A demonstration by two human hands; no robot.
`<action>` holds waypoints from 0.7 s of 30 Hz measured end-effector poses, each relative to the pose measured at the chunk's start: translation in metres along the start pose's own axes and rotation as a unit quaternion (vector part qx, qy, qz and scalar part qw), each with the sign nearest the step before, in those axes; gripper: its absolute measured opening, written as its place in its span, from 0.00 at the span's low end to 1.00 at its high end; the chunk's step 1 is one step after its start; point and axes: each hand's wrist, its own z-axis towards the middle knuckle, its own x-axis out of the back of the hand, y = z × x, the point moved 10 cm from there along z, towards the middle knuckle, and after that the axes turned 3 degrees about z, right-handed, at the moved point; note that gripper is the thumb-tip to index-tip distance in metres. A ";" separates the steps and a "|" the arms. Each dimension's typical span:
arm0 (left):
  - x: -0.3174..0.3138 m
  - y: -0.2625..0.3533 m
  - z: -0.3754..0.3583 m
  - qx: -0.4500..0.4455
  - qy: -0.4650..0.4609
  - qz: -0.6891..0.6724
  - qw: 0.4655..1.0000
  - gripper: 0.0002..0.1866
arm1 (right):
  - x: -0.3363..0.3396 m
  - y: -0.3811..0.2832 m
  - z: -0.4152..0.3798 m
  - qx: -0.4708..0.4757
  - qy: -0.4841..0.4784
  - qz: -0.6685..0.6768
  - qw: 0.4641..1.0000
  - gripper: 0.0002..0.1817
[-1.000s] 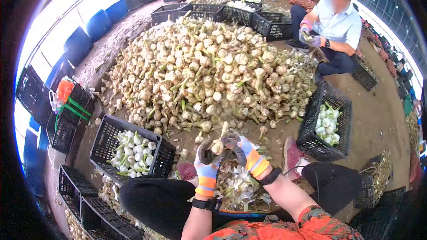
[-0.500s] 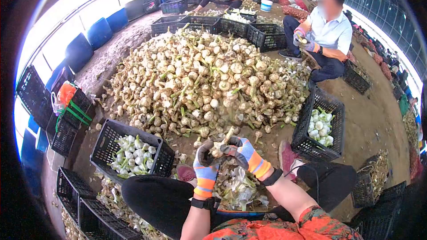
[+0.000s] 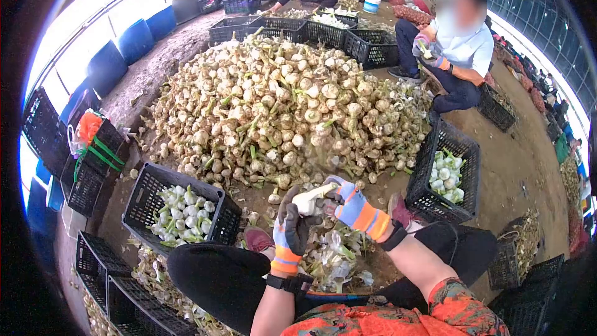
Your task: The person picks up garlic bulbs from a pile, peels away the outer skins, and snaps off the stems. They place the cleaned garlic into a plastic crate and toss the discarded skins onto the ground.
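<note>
Hands (image 3: 314, 202) meet around garlic (image 3: 309, 199), wrists spread below.

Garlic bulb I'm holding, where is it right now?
In the head view, the garlic bulb is just below the centre, held between your left hand and right hand, between the big garlic pile and the loose skins.
</note>
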 end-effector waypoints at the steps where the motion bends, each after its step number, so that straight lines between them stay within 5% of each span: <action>1: 0.007 -0.001 0.003 -0.005 0.020 0.051 0.998 0.25 | 0.004 -0.023 0.002 0.097 0.071 -0.081 0.989 0.29; 2: 0.013 -0.007 0.006 -0.005 0.021 0.051 0.998 0.25 | 0.002 -0.026 0.000 0.097 0.070 -0.081 0.989 0.29; 4: 0.007 0.015 0.003 -0.151 0.038 0.443 0.883 0.24 | -0.002 -0.017 -0.009 -0.013 0.063 -0.047 0.997 0.23; 5: 0.018 0.005 0.003 -0.067 0.048 0.313 0.946 0.25 | -0.010 0.006 0.000 -0.072 0.062 0.149 0.984 0.17; 8: 0.001 0.010 -0.001 -0.026 -0.003 0.260 0.965 0.22 | -0.013 0.034 0.000 -0.098 0.035 0.403 0.909 0.11; 12: 0.017 -0.004 0.011 -0.048 -0.043 0.267 0.962 0.35 | -0.009 0.036 -0.009 -0.151 0.075 0.451 0.876 0.13; 14: 0.017 -0.010 0.010 -0.036 -0.036 0.253 0.966 0.35 | -0.009 0.041 -0.012 -0.125 0.087 0.387 0.910 0.13; 15: 0.017 -0.010 0.009 -0.039 -0.033 0.284 0.957 0.34 | -0.005 0.057 -0.015 -0.146 0.138 0.490 0.848 0.13; 19: -0.017 -0.013 0.006 -0.017 -0.090 0.167 0.982 0.38 | -0.013 0.101 -0.010 -0.185 0.098 0.194 0.958 0.13; 21: 0.007 -0.027 0.006 -0.047 -0.076 0.299 0.950 0.41 | -0.011 0.123 -0.014 -0.222 0.119 0.262 0.931 0.11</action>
